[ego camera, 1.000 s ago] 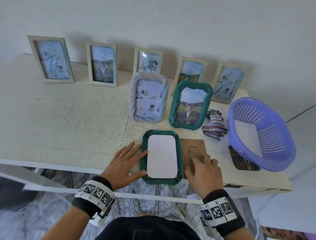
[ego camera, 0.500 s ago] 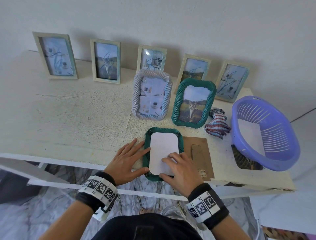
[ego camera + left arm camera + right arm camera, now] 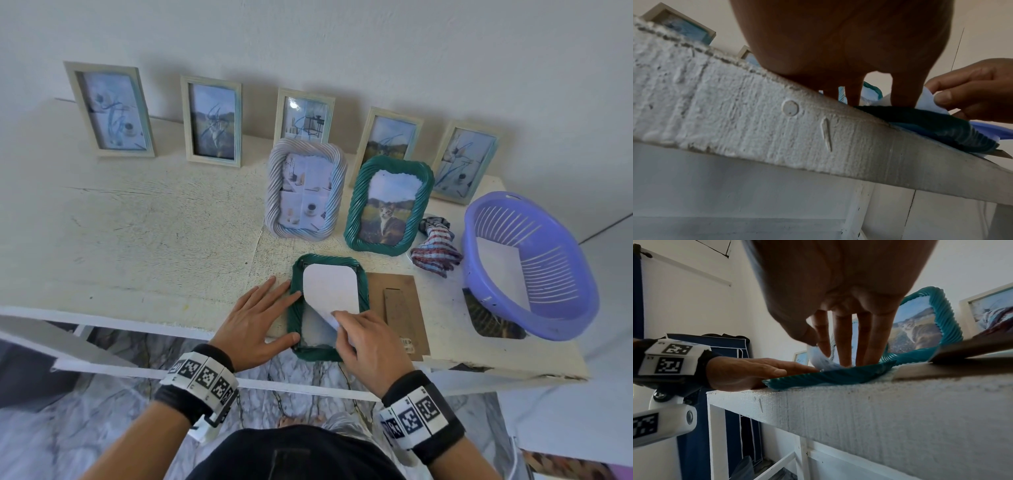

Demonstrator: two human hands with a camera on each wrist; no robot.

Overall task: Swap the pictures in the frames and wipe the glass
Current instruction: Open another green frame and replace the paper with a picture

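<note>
Hands on frame, picture perhaps pinched

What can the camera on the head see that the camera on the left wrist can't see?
Only the head view shows the striped cloth, the brown backing board, the grey frame and the paper inside the purple basket. Only the left wrist view shows the table's front edge and the white shelving below it. Both show the left hand flat by the green frame lying face down, and the right hand pinching up a corner of its picture.
</note>
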